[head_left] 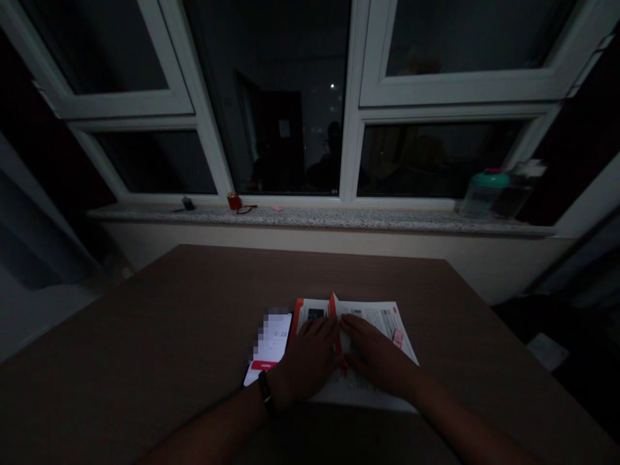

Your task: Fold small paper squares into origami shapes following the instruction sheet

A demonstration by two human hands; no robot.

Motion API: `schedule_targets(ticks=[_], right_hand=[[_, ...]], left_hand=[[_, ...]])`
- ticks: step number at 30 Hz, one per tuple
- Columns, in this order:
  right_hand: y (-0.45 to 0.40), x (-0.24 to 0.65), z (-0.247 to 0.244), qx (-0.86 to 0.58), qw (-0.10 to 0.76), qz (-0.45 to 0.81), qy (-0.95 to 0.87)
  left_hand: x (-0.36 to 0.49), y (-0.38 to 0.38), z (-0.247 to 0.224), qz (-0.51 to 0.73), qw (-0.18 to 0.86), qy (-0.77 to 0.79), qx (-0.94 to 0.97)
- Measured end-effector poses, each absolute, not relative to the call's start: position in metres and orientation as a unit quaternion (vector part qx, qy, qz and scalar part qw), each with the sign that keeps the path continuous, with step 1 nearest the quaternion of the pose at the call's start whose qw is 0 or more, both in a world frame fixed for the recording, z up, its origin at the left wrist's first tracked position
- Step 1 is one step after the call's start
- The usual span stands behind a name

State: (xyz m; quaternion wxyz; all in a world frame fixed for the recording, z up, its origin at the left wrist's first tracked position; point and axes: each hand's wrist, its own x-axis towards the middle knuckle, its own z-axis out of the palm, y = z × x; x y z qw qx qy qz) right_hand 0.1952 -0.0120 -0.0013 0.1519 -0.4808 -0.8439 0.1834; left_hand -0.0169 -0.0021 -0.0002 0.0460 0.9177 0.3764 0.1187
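Note:
An open book [382,397] with printed pages lies on the table in front of me. Between my hands a narrow red-edged page [332,306] stands up from its middle. My left hand [312,358] rests on the left page, fingers stretched out and reaching the red edge. From the other side my right hand [378,358] lies on the right page, its fingers extended toward the raised page and its thumb apart below. A small pink item [398,338] is on the right page. Beside the book, partly behind my left wrist, lies a phone [272,342] with a lit timer screen.
The brown table [194,323] reaches to the wall under the window. On the speckled sill [300,217] stand a red jar [234,201], a small dark item [187,203], and a clear container with a teal lid [484,194] beside another clear bottle [518,190]. The room is dim.

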Motion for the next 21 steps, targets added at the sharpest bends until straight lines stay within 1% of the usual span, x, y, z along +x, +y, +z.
schedule_targets(ticks=[3,10,17,21], right_hand=[[-0.013,0.195,-0.003,-0.483,0.148,0.175,-0.845],[-0.017,0.192,0.0,-0.474,0.174,0.123,-0.854],[-0.018,0.189,0.007,-0.475,0.16,0.121,-0.857],[-0.018,0.188,0.009,-0.461,0.159,0.116,-0.865]], left_hand=[[-0.016,-0.002,0.0,0.123,0.046,0.377,0.917],[-0.013,-0.008,0.015,0.133,0.054,0.401,0.905],[-0.01,-0.009,0.013,0.119,0.053,0.401,0.907],[-0.01,-0.012,0.015,0.136,0.067,0.395,0.906]])
